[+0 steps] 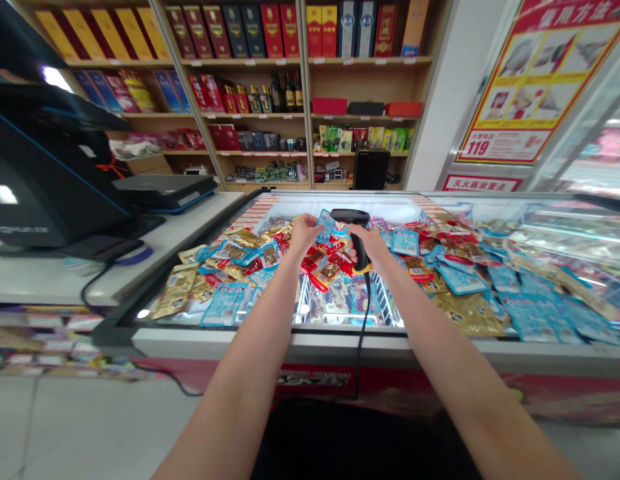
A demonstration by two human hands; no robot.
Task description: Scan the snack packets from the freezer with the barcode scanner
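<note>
My left hand [304,232] is closed on a small light-blue snack packet [325,225], held up over the glass lid of a chest freezer [310,337]. My right hand [370,244] grips the handle of a black barcode scanner [351,217], whose head sits just right of the packet. The scanner's black cable [363,327] hangs down over the freezer's front edge. Under both hands the lid is covered with many loose snack packets [330,267] in red, gold and blue.
A black checkout terminal [45,180] with a printer [163,190] stands on the white counter [50,280] at left. Wooden shelves [290,87] of boxes and bottles fill the back wall. A red-and-yellow poster [530,80] hangs at right beside a glass display case [590,167].
</note>
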